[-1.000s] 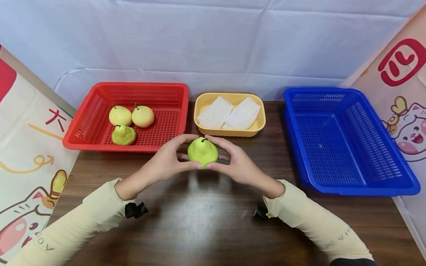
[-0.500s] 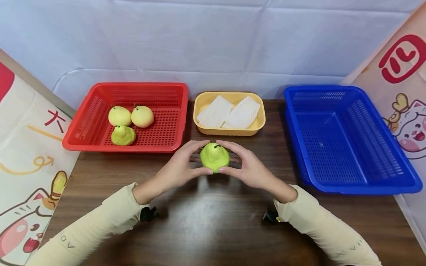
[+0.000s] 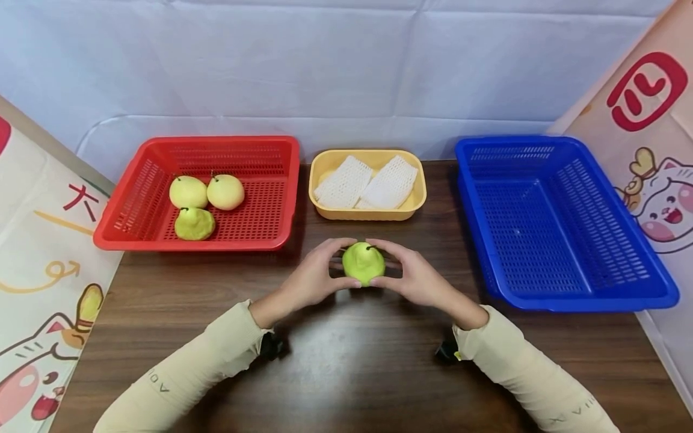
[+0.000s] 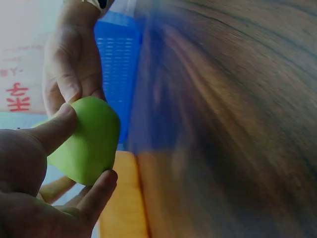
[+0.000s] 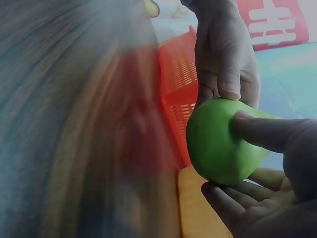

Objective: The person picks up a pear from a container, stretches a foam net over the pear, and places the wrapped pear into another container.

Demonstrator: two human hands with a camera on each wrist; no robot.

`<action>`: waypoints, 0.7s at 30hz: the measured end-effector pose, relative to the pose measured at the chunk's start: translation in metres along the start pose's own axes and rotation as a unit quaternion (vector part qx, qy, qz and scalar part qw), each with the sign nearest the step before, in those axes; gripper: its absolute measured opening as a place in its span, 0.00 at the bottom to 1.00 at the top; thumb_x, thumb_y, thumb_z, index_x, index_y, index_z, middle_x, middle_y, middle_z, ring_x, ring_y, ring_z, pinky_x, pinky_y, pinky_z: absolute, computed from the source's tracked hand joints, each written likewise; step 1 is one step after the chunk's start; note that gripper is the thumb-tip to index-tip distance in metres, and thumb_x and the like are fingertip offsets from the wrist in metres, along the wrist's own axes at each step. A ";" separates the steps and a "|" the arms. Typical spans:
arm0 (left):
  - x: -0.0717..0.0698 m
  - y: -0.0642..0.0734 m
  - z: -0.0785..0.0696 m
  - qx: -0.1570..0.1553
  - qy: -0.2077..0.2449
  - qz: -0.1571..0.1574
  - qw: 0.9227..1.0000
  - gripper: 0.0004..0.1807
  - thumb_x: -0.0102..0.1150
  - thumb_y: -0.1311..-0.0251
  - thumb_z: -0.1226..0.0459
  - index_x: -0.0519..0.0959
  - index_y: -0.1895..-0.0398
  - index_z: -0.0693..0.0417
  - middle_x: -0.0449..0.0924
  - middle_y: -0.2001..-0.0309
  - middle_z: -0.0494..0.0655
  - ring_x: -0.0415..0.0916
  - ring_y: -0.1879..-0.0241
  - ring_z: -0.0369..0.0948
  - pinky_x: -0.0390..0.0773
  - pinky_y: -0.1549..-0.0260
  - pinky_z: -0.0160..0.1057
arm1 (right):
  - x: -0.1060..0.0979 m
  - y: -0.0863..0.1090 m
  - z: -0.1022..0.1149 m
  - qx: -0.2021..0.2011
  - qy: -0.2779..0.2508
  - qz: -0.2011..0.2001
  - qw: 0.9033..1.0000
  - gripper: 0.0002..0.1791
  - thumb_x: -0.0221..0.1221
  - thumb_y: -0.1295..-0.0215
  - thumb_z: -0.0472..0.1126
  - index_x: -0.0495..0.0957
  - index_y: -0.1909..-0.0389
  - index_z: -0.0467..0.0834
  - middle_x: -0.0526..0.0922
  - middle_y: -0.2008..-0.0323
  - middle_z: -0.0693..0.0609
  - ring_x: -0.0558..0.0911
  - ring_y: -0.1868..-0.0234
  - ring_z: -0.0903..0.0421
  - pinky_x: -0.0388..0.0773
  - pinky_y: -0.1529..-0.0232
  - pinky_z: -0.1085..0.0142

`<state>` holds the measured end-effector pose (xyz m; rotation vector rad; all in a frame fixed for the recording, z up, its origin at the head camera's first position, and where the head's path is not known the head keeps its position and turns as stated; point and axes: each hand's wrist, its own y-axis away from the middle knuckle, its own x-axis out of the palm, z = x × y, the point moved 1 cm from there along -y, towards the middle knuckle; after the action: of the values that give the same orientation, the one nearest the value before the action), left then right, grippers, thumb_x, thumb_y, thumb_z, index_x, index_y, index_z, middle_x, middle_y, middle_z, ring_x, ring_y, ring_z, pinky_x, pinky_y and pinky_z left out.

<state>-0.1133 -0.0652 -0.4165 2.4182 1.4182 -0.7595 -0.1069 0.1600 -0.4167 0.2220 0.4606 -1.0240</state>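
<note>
Item: green pear (image 3: pixel 364 263). Place: far half of the worktop (image 3: pixel 352 367), roughly midway between its left and right edges, just in front of the yellow tub (image 3: pixel 368 214). Bare-skinned. Whether its base touches the wood, I cannot tell.

Item: left hand (image 3: pixel 311 273). Half-spread in a cup, thumb on the pear's near side, fingers bent round the far side; it grips the pear.

Item: right hand (image 3: pixel 414 276). Mirror of the first, parted just the pear's width, holding the opposite flank.

Change: against a second ago, pear and hands sit farther right and somewhat closer to the worktop's near edge, farther from the red basket (image 3: pixel 189 245). The two-handed hold is the same. My judgement: the work is at a steady carry or hold, with nothing released.

Orientation: stem end up, broad base down; long axis near upright, any slight lean hard to judge. Stem slants to the right.

Also listed: in the red basket, at the worktop's far left corner, one round pale pear (image 3: pixel 188 192), a second round pale pear (image 3: pixel 225 192) beside it, and a lumpy olive pear (image 3: pixel 194 224) in front. In the tub, by the far edge, a left white net (image 3: pixel 344 181) and right white net (image 3: pixel 388 183). Along the right edge, the blue basket (image 3: pixel 585 302).
</note>
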 end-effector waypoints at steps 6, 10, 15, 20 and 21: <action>0.010 -0.007 0.008 -0.025 -0.009 0.030 0.999 0.41 0.79 0.48 0.65 0.70 0.31 0.62 0.75 0.38 0.56 0.79 0.45 0.49 0.83 0.50 0.37 | 0.002 0.002 -0.012 0.030 0.013 0.007 0.999 0.40 0.70 0.40 0.30 0.65 0.28 0.32 0.69 0.29 0.37 0.71 0.31 0.40 0.78 0.39 0.53; 0.014 -0.010 0.009 -0.035 -0.018 0.039 0.998 0.41 0.79 0.48 0.64 0.70 0.31 0.61 0.75 0.38 0.56 0.79 0.46 0.48 0.83 0.49 0.35 | 0.004 0.003 -0.017 0.037 0.013 0.010 0.999 0.40 0.70 0.39 0.29 0.64 0.28 0.32 0.68 0.29 0.35 0.72 0.32 0.39 0.79 0.39 0.53; 0.019 -0.013 0.014 -0.039 -0.017 0.044 0.998 0.40 0.78 0.47 0.64 0.70 0.31 0.60 0.74 0.39 0.57 0.79 0.45 0.48 0.83 0.50 0.35 | 0.005 0.002 -0.022 0.047 0.015 0.017 0.999 0.40 0.69 0.38 0.29 0.63 0.27 0.32 0.67 0.29 0.35 0.72 0.32 0.39 0.79 0.39 0.53; 0.022 -0.015 0.016 -0.046 -0.020 0.047 0.998 0.40 0.78 0.47 0.64 0.70 0.31 0.59 0.74 0.39 0.56 0.78 0.45 0.48 0.83 0.50 0.35 | 0.005 0.002 -0.024 0.049 0.014 0.020 0.998 0.40 0.69 0.38 0.28 0.62 0.27 0.32 0.67 0.30 0.34 0.73 0.33 0.39 0.78 0.39 0.53; 0.022 -0.015 0.016 -0.048 -0.022 0.048 0.997 0.40 0.78 0.47 0.64 0.70 0.31 0.59 0.74 0.39 0.56 0.78 0.45 0.47 0.83 0.50 0.35 | 0.005 0.002 -0.024 0.049 0.014 0.020 0.998 0.40 0.69 0.38 0.28 0.62 0.27 0.33 0.68 0.30 0.35 0.73 0.33 0.39 0.78 0.39 0.53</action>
<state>-0.1227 -0.0484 -0.4415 2.3628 1.2830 -0.7002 -0.1093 0.1662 -0.4405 0.3328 0.4299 -1.0072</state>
